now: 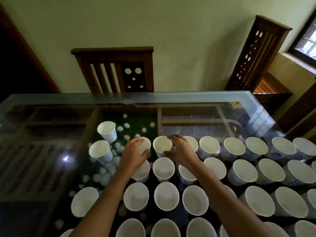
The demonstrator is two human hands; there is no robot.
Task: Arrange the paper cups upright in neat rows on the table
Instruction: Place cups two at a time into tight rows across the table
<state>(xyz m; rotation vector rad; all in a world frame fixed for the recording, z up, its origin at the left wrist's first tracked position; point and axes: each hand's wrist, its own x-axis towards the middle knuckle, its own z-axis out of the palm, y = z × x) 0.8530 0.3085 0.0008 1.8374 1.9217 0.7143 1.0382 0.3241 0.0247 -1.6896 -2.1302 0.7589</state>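
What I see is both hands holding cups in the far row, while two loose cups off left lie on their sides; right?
Not quite: the head view shows the loose cups standing upright, mouths up. The left hand and right hand do hold far-row cups.

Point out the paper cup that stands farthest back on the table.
The lone cup beyond the far row, up and left of the left hand. Every other cup stands nearer the person.
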